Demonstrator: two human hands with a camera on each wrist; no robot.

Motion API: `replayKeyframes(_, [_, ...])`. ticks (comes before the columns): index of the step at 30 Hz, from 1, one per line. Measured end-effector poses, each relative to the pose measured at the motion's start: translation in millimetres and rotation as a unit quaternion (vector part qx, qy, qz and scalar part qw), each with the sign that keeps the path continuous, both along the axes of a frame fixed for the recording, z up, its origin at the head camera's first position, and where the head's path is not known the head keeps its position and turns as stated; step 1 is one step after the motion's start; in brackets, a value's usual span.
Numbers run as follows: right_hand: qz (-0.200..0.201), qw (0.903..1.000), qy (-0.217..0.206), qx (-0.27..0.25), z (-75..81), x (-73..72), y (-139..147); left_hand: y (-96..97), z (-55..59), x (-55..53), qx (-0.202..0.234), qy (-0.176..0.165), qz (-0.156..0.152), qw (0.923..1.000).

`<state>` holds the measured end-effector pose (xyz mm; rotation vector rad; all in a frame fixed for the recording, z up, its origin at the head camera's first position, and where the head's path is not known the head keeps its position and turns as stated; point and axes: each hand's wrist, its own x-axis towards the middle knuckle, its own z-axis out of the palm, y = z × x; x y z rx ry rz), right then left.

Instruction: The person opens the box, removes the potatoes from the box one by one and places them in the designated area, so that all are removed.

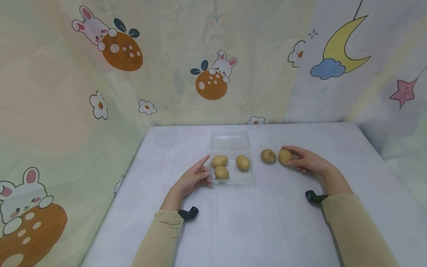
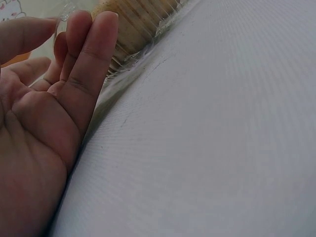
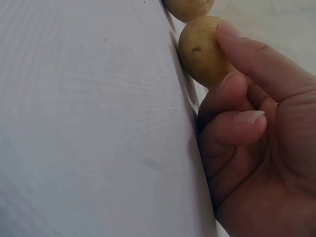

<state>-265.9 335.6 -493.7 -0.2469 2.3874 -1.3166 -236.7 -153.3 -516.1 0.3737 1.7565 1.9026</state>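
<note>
A clear plastic box (image 1: 237,180) lies with its lid folded back; three potatoes sit in it, two at the left, one potato (image 1: 243,163) at the right. My left hand (image 1: 194,178) is at the box's left side, index finger stretched along it, thumb and other fingers at the rim. Through the ribbed wall in the left wrist view shows a potato (image 2: 131,24). To the right of the box, my right hand (image 1: 311,163) holds a potato (image 1: 285,157) between thumb and fingers, low at the tabletop. Just left of it rests another potato (image 1: 268,156).
A white cloth covers the table (image 1: 240,222). Behind and at the sides hangs a pale curtain (image 1: 173,55) printed with bunnies, flowers and a moon. Small dark cameras, such as the right wrist camera (image 1: 313,197), sit on both wrists.
</note>
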Motion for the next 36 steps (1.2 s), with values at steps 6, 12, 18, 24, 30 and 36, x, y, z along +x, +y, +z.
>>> replayKeyframes(6, [0.002, 1.0, -0.001, -0.009, 1.1, 0.0, -0.2, -0.5, 2.3, 0.2, 0.004, 0.0, -0.006, 1.0])
replayKeyframes(12, [0.006, 0.9999, 0.001, -0.014, 0.6, -0.6, 0.4, -0.6, 2.3, 0.1, 0.003, -0.001, -0.003, 1.0])
replayKeyframes(18, [0.008, 0.9997, 0.001, -0.022, -0.7, -1.0, 1.3, -0.3, 2.1, 0.1, 0.0, -0.005, 0.003, 1.0])
replayKeyframes(24, [0.004, 0.9996, 0.004, -0.027, -1.3, -0.2, 2.4, -0.2, 1.8, -0.2, -0.005, -0.004, 0.004, 1.0])
replayKeyframes(30, [0.006, 0.9992, 0.008, -0.039, -1.8, 0.1, 2.7, 0.2, 0.9, -0.4, -0.005, -0.004, 0.004, 1.0])
replayKeyframes(36, [0.007, 0.9986, 0.025, -0.047, -1.8, 0.7, 4.2, 0.2, 0.3, -0.5, -0.001, -0.008, 0.005, 1.0])
